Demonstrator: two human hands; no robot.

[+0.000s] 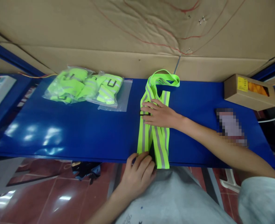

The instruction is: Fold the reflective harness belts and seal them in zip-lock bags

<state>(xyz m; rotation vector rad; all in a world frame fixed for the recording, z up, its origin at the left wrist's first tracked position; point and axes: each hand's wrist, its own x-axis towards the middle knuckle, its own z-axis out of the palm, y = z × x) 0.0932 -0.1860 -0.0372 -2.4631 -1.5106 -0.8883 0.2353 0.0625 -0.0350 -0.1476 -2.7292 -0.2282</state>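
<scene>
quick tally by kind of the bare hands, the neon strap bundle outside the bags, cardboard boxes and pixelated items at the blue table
Bare hands: 2 (left hand, right hand)
Neon strap bundle outside the bags: 1
Cardboard box: 1
Pixelated item: 1
Total: 5

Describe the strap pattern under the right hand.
The strap is yellow-green with grey stripes, head view.

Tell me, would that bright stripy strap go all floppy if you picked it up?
Probably, yes: the strap curls into a loose loop at its far end, so it should droop. It's likely light, because it looks like thin, flat fabric. The small black piece by the right hand might be stiffer, since it looks straight.
</scene>
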